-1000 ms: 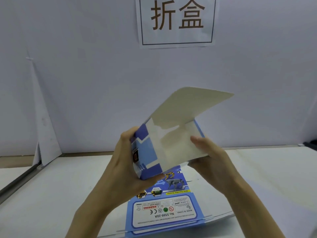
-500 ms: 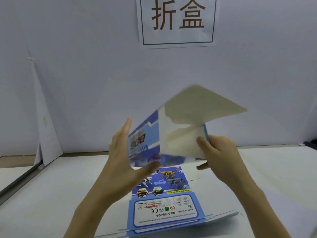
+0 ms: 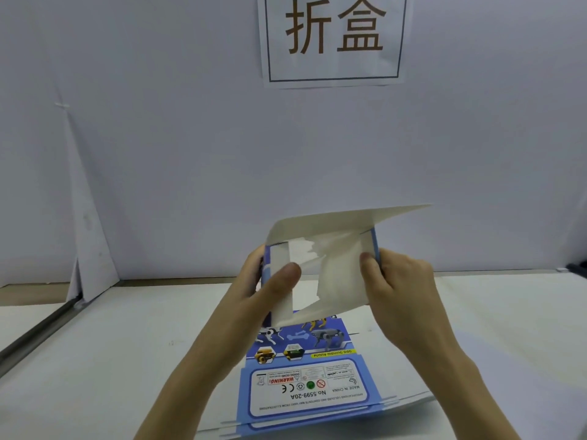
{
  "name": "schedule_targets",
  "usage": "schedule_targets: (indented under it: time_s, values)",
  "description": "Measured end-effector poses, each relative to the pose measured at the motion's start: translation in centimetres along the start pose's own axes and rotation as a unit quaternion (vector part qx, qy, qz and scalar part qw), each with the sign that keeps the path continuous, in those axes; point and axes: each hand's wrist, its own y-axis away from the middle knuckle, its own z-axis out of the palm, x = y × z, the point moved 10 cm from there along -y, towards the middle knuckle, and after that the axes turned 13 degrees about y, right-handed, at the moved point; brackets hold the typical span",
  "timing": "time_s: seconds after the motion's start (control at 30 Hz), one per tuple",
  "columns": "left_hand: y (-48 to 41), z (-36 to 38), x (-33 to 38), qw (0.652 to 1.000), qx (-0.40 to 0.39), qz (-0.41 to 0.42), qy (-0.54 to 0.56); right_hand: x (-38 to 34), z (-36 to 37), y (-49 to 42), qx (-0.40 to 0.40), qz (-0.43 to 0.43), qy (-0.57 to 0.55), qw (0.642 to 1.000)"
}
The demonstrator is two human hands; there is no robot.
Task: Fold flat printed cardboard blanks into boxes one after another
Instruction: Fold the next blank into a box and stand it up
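I hold a half-formed blue printed cardboard box [image 3: 336, 274] in the air above the table, its open end turned toward me and its plain white inside showing. One large flap sticks out to the upper right. My left hand [image 3: 263, 296] grips the box's left wall, thumb pressed on an inner flap. My right hand [image 3: 394, 290] grips the right wall, thumb inside. Below them a stack of flat printed blanks [image 3: 305, 382] lies on the table, the top one showing robot dogs and a warning label.
The white table [image 3: 95, 360] ends at a pale back wall bearing a paper sign [image 3: 333, 39] with two characters. A folded white sheet [image 3: 85, 249] leans at the left, beside a metal rail. A dark object [image 3: 578, 268] peeks in at the right edge.
The box has turned so that its open end faces me. My left hand went from flat against the printed side to gripping the left wall with the thumb inside.
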Motion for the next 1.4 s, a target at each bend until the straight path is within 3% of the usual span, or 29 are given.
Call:
schedule_targets:
  time_s: [0.1, 0.17, 0.23, 0.4, 0.57, 0.67, 0.77, 0.83, 0.9, 0.97, 1.03, 1.1, 1.17, 1.23, 1.33, 1.4]
  values:
    - [0.5, -2.3, 0.4, 0.988, 0.104, 0.022, -0.116, -1.6, 0.2, 0.5, -0.002, -0.037, 0.025, 0.999]
    - [0.7, -3.8, 1.1, 0.941, 0.183, 0.037, -0.283, -2.6, 0.7, 0.9, -0.008, -0.056, 0.042, 0.997]
    - [1.2, -4.3, 2.1, 0.892, 0.234, 0.067, -0.382, -2.9, 1.4, 1.1, -0.020, -0.055, 0.054, 0.997]
    - [1.9, -4.4, 3.3, 0.863, 0.286, 0.121, -0.398, -2.2, 2.5, 1.3, -0.055, -0.018, 0.037, 0.998]
    - [1.6, -3.9, 2.8, 0.859, 0.257, 0.102, -0.430, -1.3, 3.8, 1.5, -0.138, 0.008, 0.080, 0.987]
    - [1.8, -3.0, 4.3, 0.873, 0.231, 0.159, -0.399, -0.5, 3.9, 1.5, -0.158, 0.047, -0.058, 0.985]
    - [1.5, -3.4, 4.4, 0.950, 0.183, 0.170, -0.186, 1.0, 4.2, 1.3, -0.177, 0.120, -0.186, 0.959]
    - [1.4, -3.2, 4.4, 0.972, 0.132, 0.179, -0.073, 2.1, 4.6, 1.3, -0.174, 0.197, -0.275, 0.925]
    - [1.7, -1.5, 5.0, 0.953, 0.082, 0.227, -0.181, 2.0, 5.1, 1.8, -0.194, 0.248, -0.368, 0.875]
    - [1.6, 0.1, 4.4, 0.903, 0.055, 0.249, -0.347, 1.1, 5.5, 2.1, -0.236, 0.245, -0.411, 0.846]
    - [1.3, 0.2, 3.4, 0.871, 0.071, 0.231, -0.427, 0.3, 5.3, 2.2, -0.271, 0.210, -0.389, 0.855]
    - [1.1, -0.3, 3.4, 0.871, 0.081, 0.220, -0.431, 0.3, 5.3, 2.1, -0.281, 0.173, -0.334, 0.883]
    - [1.1, -0.8, 4.0, 0.877, 0.079, 0.227, -0.415, 0.8, 4.6, 1.5, -0.254, 0.140, -0.278, 0.916]
    - [1.3, -1.1, 4.3, 0.880, 0.067, 0.236, -0.407, 1.5, 2.5, 0.3, -0.160, 0.118, -0.279, 0.939]
    - [1.3, -1.1, 4.1, 0.867, 0.053, 0.238, -0.434, 2.6, -1.0, -0.8, -0.010, 0.086, -0.362, 0.928]
    - [1.6, -1.1, 4.3, 0.867, 0.040, 0.261, -0.422, 3.7, -1.0, -1.1, 0.002, 0.105, -0.425, 0.899]
